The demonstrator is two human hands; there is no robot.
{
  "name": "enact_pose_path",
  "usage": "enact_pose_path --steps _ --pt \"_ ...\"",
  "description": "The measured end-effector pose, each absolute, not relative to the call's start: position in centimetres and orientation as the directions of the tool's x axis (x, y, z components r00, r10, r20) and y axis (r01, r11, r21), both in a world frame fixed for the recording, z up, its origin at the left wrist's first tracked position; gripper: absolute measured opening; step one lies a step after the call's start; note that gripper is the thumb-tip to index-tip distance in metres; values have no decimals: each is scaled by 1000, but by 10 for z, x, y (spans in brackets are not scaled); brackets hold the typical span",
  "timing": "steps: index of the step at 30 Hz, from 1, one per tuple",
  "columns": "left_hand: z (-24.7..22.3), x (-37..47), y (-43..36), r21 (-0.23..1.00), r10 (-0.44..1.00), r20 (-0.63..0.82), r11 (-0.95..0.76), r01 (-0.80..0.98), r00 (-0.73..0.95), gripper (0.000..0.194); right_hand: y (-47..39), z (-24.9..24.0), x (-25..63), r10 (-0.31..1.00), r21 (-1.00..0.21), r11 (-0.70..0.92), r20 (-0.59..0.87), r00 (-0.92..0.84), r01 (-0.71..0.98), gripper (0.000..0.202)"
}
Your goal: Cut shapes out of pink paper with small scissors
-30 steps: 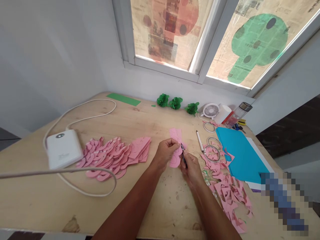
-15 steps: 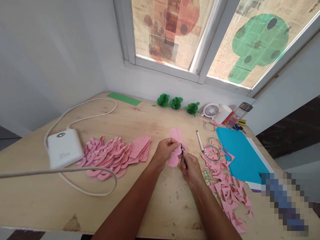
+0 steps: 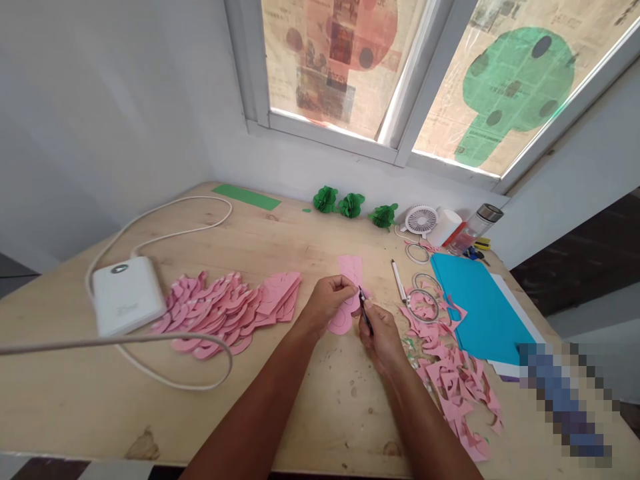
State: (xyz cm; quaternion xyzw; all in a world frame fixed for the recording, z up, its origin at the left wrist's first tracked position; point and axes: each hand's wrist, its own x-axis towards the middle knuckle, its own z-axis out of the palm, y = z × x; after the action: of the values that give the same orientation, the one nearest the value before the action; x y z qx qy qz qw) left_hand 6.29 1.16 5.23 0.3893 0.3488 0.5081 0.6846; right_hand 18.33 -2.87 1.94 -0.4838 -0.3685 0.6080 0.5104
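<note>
My left hand (image 3: 331, 298) is closed on a piece of pink paper (image 3: 350, 268), pinched between thumb and fingers. Part of the paper stands up beyond the fingers, and a rounded, partly cut end hangs below them. In my right hand (image 3: 381, 328) is a small pair of dark scissors (image 3: 366, 312), its blades at the paper's edge beside my left fingertips. The handles are mostly hidden by my fingers. Left of my hands lies an overlapping row of pink paper cutouts (image 3: 220, 310) with curved edges.
Pink paper scraps (image 3: 457, 380) spread at the right beside blue sheets (image 3: 483, 303), a white pen (image 3: 399, 280) and rings (image 3: 423, 305). A white power bank (image 3: 127, 297) with a looping cable is at left. Green paper flowers (image 3: 351, 205), a fan (image 3: 421, 220) and a bottle (image 3: 477, 229) stand along the back.
The rounded lower end of the pink paper has turned slightly to the left beneath my left hand. Both hands stay nearly in place, and the whole view has shifted a little.
</note>
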Motion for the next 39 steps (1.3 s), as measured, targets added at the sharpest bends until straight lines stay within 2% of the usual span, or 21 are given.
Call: enact_pose_path --steps 8,15,28,34,36,39 --pt "58 53 10 897 936 -87 223 -381 342 12 -28 26 186 975 -951 -220 -206 -86 -219 40" --pt "56 49 11 938 947 -98 190 -289 305 11 -28 23 187 973 -949 -227 -210 -101 -219 41" --pt "54 49 13 961 954 -59 133 -241 293 12 -28 25 186 971 -947 -237 -231 -55 -216 38" --pt "54 54 15 941 987 -102 137 -311 126 14 -27 24 187 981 -923 -183 -194 -1 -339 38" --pt "52 58 15 919 992 -111 128 -373 65 16 -27 24 187 986 -921 -148 -168 23 -361 38" --pt "48 66 13 858 990 -131 143 -493 59 19 -27 24 186 991 -936 -105 -128 49 -337 35"
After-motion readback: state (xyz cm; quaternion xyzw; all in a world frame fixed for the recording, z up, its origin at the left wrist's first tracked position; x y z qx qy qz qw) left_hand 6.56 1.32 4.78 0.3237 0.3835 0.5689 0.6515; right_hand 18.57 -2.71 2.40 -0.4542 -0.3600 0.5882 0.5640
